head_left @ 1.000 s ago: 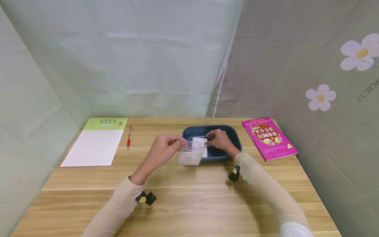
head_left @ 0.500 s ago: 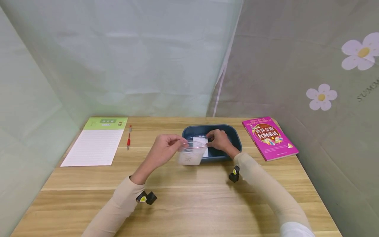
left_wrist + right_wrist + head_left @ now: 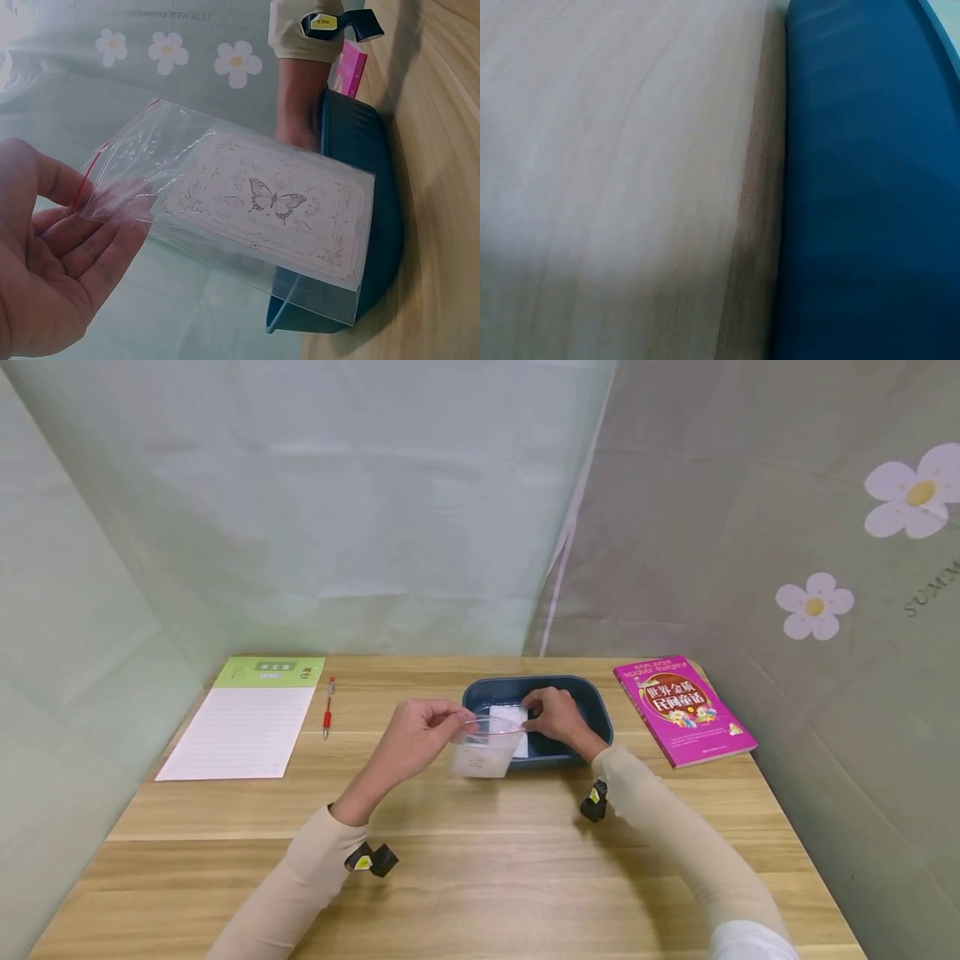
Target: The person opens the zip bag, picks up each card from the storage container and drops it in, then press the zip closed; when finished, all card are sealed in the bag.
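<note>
My left hand [image 3: 420,735] pinches a clear zip bag [image 3: 176,154] at its red-striped opening. Inside the bag lies a pale card [image 3: 319,225] printed with a dark butterfly and ornate border. The bag hangs tilted in front of the dark blue basin [image 3: 600,710]. Over that basin is my right hand [image 3: 558,717], its curled thumb and finger at the right edge of a white card [image 3: 507,715], which they appear to pinch. The bag partly covers this card. In the left wrist view the bag hides my right fingers; the right wrist view shows no hand.
On the left of the wooden table [image 3: 480,877] lie a lined writing pad [image 3: 240,727] with a green header and a red pen [image 3: 327,708]. A magenta book [image 3: 682,710] lies right of the basin. Fabric walls [image 3: 360,510] enclose the back and sides.
My right hand and the white card have shifted slightly right within the basin. My left hand and the zip bag stay nearly still.
</note>
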Tool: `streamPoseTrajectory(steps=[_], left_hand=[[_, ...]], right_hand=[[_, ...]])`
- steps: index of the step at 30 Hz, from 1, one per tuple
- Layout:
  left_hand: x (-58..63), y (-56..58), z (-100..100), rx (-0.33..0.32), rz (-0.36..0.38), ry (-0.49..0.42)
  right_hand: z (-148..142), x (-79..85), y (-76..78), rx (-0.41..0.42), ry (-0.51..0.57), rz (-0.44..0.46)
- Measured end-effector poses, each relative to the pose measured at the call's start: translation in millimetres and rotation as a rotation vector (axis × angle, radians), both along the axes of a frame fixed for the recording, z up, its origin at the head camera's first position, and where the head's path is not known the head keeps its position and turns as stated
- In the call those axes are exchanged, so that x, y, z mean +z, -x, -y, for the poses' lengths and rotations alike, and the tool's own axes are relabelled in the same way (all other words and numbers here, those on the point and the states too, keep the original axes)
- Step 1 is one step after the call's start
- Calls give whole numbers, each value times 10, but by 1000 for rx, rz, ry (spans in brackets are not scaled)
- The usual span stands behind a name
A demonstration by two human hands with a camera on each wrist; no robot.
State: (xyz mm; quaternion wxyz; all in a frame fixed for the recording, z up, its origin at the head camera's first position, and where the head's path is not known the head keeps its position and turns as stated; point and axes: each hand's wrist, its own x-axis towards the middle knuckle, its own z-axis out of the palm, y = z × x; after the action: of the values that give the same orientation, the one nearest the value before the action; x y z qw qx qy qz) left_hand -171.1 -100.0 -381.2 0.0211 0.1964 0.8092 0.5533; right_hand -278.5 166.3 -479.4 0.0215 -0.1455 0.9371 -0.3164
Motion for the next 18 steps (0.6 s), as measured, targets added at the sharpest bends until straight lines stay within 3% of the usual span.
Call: streamPoseTrajectory(steps=[10, 18], left_hand=[[-18, 15, 7, 2, -13, 12], [-16, 16, 10, -9, -11, -7]], right_hand=[[-18, 128, -33, -35, 140, 72], [-108, 251, -86, 16, 154, -15]])
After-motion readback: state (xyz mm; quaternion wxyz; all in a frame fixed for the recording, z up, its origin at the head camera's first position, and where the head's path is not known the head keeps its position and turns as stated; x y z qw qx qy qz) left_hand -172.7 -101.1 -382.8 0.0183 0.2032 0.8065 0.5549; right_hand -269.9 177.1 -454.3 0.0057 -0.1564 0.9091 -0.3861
